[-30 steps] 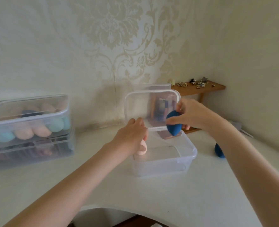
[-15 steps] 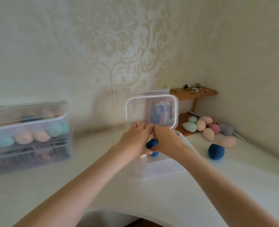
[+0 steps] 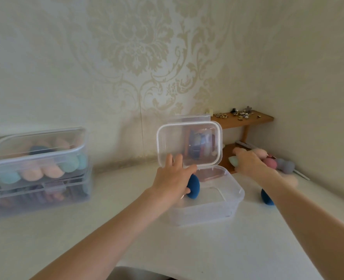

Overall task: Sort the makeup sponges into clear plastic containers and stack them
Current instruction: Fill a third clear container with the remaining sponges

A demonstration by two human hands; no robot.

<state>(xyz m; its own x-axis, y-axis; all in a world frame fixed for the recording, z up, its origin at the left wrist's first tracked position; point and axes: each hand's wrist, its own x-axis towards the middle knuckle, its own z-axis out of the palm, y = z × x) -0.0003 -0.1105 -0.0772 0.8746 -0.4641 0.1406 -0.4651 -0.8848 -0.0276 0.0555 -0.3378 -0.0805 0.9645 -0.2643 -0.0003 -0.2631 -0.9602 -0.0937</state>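
A clear container [image 3: 234, 201] stands open on the white table, its hinged lid [image 3: 189, 146] upright behind it. My left hand [image 3: 174, 178] hovers over the container's left side and grips a dark blue sponge [image 3: 193, 186]; a sliver of peach shows under the palm. Its fingertips lie in front of the lid's lower edge. My right hand [image 3: 248, 164] reaches right over a loose pile of sponges, with a mint sponge [image 3: 232, 160] right under its fingers, and holds nothing I can see. Another dark blue sponge [image 3: 267, 199] lies on the table, partly behind my right forearm.
Two closed clear containers [image 3: 36, 170] filled with sponges are stacked at the left. Pink [image 3: 270, 162], peach and grey [image 3: 286, 165] sponges lie in the right corner. A small wooden shelf [image 3: 246, 121] with trinkets stands against the wall. The table's front edge curves inward below.
My right hand passed the dark blue sponge to my left hand, then swung right to the sponge pile. My left hand stayed over the container.
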